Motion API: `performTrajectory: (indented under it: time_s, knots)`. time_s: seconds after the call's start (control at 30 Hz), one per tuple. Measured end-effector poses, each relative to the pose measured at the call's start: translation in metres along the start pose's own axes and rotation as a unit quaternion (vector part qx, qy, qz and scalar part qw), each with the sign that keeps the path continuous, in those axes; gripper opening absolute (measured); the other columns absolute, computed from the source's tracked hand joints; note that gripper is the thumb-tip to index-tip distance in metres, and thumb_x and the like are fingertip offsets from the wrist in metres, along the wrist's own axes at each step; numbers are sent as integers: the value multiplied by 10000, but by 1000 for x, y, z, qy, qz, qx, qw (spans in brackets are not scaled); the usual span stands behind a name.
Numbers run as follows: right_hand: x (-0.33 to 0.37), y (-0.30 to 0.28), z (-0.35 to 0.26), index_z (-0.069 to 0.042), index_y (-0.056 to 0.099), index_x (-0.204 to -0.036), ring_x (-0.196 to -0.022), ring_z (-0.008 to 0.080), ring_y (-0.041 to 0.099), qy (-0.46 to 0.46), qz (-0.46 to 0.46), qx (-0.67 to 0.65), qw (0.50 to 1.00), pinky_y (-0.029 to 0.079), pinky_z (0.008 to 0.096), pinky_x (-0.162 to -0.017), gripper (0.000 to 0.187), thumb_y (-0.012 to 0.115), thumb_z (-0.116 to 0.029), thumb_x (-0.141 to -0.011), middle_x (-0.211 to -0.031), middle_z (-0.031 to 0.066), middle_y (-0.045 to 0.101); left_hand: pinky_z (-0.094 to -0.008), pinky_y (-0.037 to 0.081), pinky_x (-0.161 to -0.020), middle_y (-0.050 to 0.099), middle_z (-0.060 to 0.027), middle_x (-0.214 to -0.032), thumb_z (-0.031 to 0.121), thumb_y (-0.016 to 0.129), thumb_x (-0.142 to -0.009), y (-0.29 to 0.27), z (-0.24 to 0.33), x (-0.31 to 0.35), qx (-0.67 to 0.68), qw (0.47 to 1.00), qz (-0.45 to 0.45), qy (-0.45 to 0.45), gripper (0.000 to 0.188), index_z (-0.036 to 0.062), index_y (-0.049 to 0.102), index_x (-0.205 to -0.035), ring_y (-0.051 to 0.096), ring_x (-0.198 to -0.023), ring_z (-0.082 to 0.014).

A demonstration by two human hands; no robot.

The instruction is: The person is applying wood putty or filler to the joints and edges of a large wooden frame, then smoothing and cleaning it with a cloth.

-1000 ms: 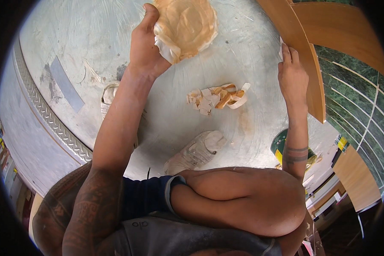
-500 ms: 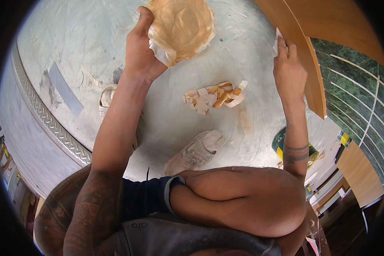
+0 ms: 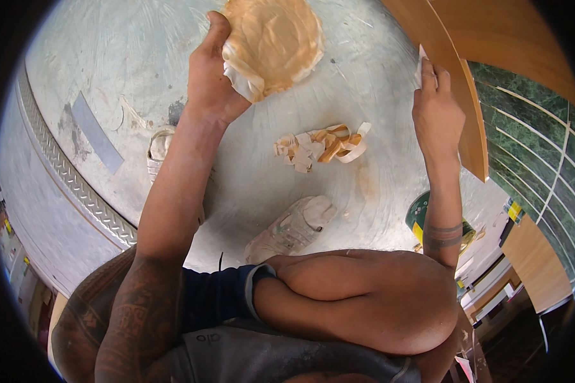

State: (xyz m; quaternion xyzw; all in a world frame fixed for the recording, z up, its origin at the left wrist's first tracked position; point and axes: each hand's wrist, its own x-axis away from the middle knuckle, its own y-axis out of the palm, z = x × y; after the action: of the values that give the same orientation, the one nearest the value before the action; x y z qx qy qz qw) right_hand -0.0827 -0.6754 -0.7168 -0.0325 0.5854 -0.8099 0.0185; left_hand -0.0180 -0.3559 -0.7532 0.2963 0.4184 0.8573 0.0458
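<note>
Supporting 1 round dish (image 3: pixel 275 41) at 12 o'clock: 1 left hand (image 3: pixel 211 83), at 11 o'clock, gripping its side, thumb raised, other fingers hidden. Contents: smooth tan paste over a wrinkled white lining.

Item: 1 right hand (image 3: pixel 439 118), at 2 o'clock, fingers closed on 1 thin white piece (image 3: pixel 420 70) beside the orange-brown panel (image 3: pixel 434 35); whether piece and wood touch, I cannot tell.

Item: 1 heap of curled tan-and-white strips (image 3: pixel 332 145), near centre, toward 1 o'clock, on the grey floor (image 3: pixel 383 172).

Item: 1 pale shoe (image 3: pixel 287 233) at 6 o'clock; 1 green-and-yellow tub (image 3: pixel 418 210) between 3 and 4 o'clock, by the right forearm.

Handling notes, in my judgement: white piece best held flat, with light, even fingertip pressure and a loose wrist, following the panel's curve; dish best kept level, its soft lining clear of the wood.

Changes against 0.5 s ago: right hand and white piece shifted slightly toward 4 o'clock, closer in against the panel; left hand, dish and strips practically unmoved.
</note>
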Motion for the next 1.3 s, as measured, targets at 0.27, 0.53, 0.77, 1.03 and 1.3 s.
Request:
performTrajectory:
  time_s: [0.27, 0.53, 0.77, 1.03, 1.3]
  knots:
    - [-12, -3, -5, -129, 548, -1449, -978, 317, 713, 22, 65, -56, 996, 611, 412, -785, 562, 647, -67, -899, -1359, 98, 603, -498, 500, -1090, 523, -129, -1476, 583, 252, -1093, 14, 2, 6, 11, 999, -16, -29, 692, 63, 366, -1535, 558, -1340, -307]
    - [-18, -13, -8, -95, 562, -1421, -997, 291, 721, 48, 121, -71, 989, 618, 404, -779, 534, 695, -110, -904, -1374, 115, 592, -496, 504, -1090, 523, -138, -1474, 583, 254, -1092, 12, 0, 4, 15, 999, -32, -27, 696, 54, 371, -1527, 559, -1340, -308]
    - [-19, -17, -10, -100, 544, -1437, -1020, 305, 712, 48, 96, -59, 992, 612, 413, -786, 536, 673, -124, -917, -1372, 122, 588, -502, 510, -1088, 527, -143, -1466, 571, 255, -1094, 10, -1, 4, 5, 999, -30, -20, 683, 53, 371, -1524, 562, -1337, -314]
    - [-22, -18, -9, -86, 588, -1386, -978, 294, 714, 12, 137, -79, 987, 603, 384, -750, 517, 678, -105, -877, -1286, 112, 622, -504, 512, -1082, 532, -144, -1463, 585, 257, -1091, -8, -3, 1, 70, 992, -93, -44, 699, 43, 386, -1513, 575, -1319, -319]
    - [32, -23, 3, -76, 618, -1358, -942, 270, 717, 33, 45, -53, 997, 603, 378, -716, 508, 658, -56, -853, -1184, 107, 648, -458, 509, -1065, 522, -141, -1464, 666, 277, -1056, 53, -49, -6, 14, 999, -17, -30, 781, 43, 383, -1515, 558, -1322, -291]
